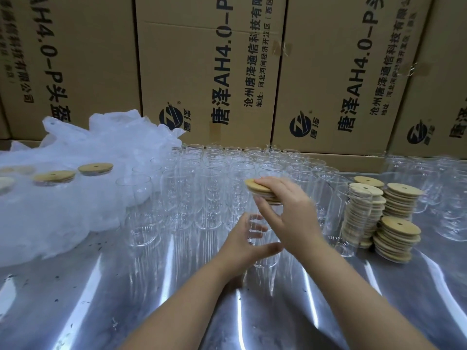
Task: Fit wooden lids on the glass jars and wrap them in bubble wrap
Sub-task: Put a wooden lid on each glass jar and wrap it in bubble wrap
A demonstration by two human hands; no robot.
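Far to the left of the fingers, a heap of white translucent bubble wrap (83, 198) lies on the shiny metal surface (101, 299). Wrapped jars with round wooden caps (54, 176) stand bundled in it. Between that heap and the fingers, rows of open clear glass jars (192, 188) stand close together, reaching back to the brown printed cardboard boxes (202, 72). The left hand (241, 245) grips one clear cylindrical glass jar (267, 258) at the front of the rows. Its fingers (256, 227) curl round the far side and show through the glass, with the thumb on the near side. Whether this jar rests on the surface or is lifted cannot be told. Just above it, the right hand (288, 210) pinches a small stack of pale round wooden lids (259, 188) between thumb and fingers, tilted over the jar's mouth. To the right of the fingers, near but apart, stand tall stacks of holed wooden discs (401, 205), one partly behind an open jar. Further right stands another group of empty glass jars (452, 198).
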